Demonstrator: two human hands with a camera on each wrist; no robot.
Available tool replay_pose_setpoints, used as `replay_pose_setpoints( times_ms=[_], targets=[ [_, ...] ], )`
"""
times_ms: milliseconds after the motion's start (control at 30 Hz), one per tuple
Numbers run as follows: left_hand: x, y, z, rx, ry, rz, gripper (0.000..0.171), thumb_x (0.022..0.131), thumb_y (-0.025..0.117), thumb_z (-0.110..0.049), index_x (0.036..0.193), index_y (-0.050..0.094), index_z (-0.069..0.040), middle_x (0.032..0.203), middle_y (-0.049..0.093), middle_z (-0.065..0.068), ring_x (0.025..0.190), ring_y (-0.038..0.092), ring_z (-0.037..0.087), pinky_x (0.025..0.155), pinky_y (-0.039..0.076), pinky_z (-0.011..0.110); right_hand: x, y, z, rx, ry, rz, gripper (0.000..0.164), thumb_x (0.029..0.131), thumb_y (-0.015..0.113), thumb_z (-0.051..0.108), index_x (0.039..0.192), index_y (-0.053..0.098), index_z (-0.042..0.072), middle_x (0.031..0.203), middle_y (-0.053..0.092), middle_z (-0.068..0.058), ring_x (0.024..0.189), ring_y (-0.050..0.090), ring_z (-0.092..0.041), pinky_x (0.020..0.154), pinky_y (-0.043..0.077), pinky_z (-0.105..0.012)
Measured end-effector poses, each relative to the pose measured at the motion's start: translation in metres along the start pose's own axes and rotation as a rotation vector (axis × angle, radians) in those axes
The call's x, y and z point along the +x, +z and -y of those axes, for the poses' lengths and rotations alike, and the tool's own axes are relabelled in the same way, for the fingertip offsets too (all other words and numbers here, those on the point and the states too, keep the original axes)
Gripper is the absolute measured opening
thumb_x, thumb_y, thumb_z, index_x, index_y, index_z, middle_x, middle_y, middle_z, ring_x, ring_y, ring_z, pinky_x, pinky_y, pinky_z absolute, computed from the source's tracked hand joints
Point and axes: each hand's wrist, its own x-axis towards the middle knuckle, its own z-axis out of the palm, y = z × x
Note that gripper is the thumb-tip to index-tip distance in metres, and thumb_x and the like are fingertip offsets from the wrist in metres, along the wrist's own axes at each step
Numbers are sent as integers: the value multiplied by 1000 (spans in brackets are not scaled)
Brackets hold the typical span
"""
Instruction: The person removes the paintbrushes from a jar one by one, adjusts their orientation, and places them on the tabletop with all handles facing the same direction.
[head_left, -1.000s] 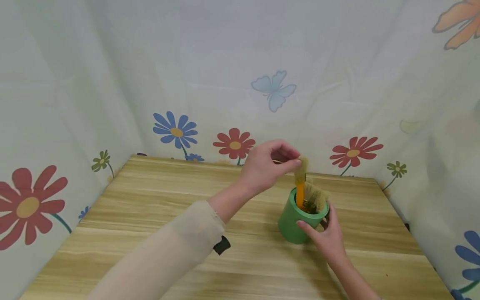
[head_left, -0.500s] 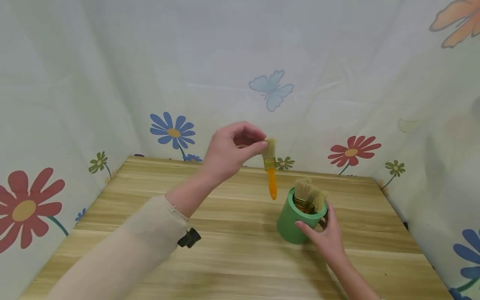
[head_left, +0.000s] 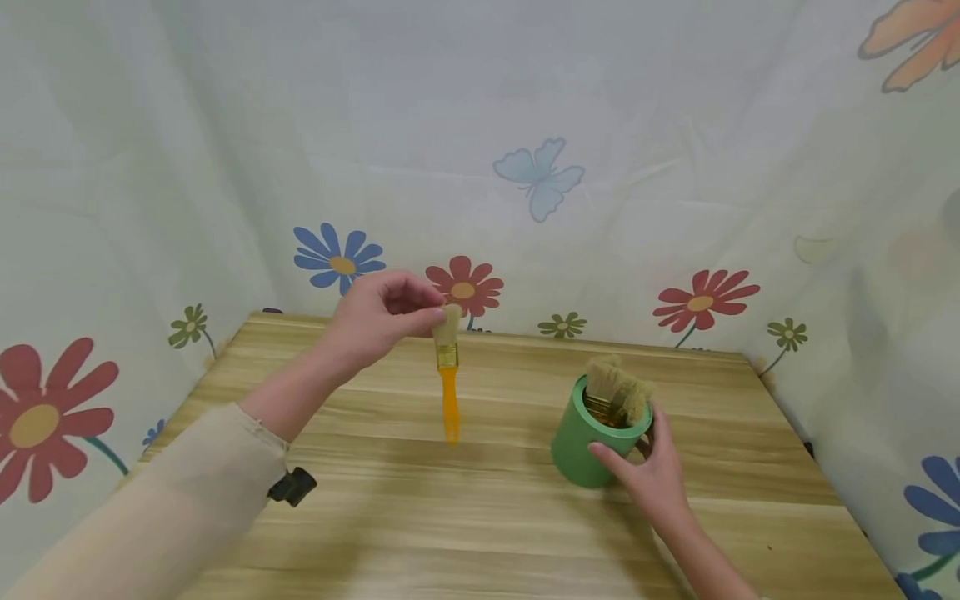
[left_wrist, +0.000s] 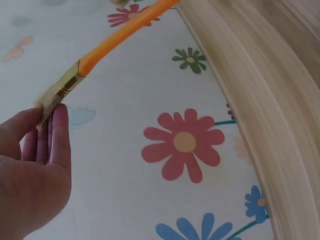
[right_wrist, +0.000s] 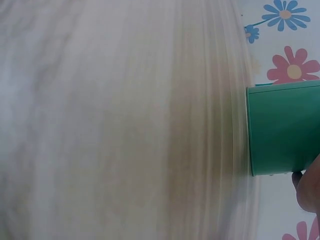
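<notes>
Head view: thumb and fingertips of the left hand (head_left: 377,323) form a narrow pinch on the bristle end of a paintbrush (head_left: 447,368), whose orange handle (head_left: 450,408) points downward, left of the green container (head_left: 581,454) and well apart from it. The right hand (head_left: 654,479) grips the container's right side, thumb to the front; more brushes (head_left: 632,398) stand in it, bristles up. Sound handling, as judged here, calls for a pinch close to the metal ferrule (head_left: 447,357), since bristles may bend and let the handle swing, and for a steady hold on the container. Relative to the left grip, the paintbrush extends below: bristles between the fingertips, ferrule and handle beneath. Whether the handle's tip touches the worktop (head_left: 480,525) cannot be told.
</notes>
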Motion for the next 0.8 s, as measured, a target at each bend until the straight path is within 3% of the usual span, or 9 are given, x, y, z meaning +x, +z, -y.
replay_pose_setpoints(
  times_ms=[167,367,433,500,667,800],
  targets=[
    [-4,-21,21,32,-73,30,25,98,80,-14,119,72,-2,109,75,15,93,76,26,85,65,33,0,0,1,-6,6,0,108,87,93,22,169,23,13,162,43,-14,150,42,-32,106,38,-6],
    [-10,-40,46,38,-163,61,32,99,79,-15,124,68,3,110,74,16,93,75,24,85,65,31,1,0,0,-17,4,-5,108,87,92,21,169,22,11,163,42,-16,151,42,-34,122,40,-49],
    [-12,-46,56,35,-196,71,32,100,78,-15,125,68,3,111,74,16,94,75,24,86,65,31,1,0,-1,-15,2,-5,108,87,92,21,169,22,10,163,42,-17,151,41,-35,122,39,-54],
    [-15,-52,66,38,-232,79,33,101,77,-15,126,66,4,113,75,15,95,75,23,86,65,32,2,0,-2,-22,2,-3,108,87,92,21,169,22,10,163,42,-16,151,41,-34,122,40,-47],
    [-23,-65,89,40,-312,102,39,101,77,-14,130,64,7,117,75,14,99,75,23,88,65,33,2,0,-4,-25,-7,-5,106,87,92,21,168,24,11,162,43,-15,150,43,-33,109,39,-11],
    [-26,-72,105,53,-335,127,41,100,78,-14,131,64,8,115,75,12,96,74,22,87,65,36,2,-1,-4,-14,-14,-2,104,88,92,20,168,26,12,161,44,-14,149,43,-32,104,37,-6]
  ],
)
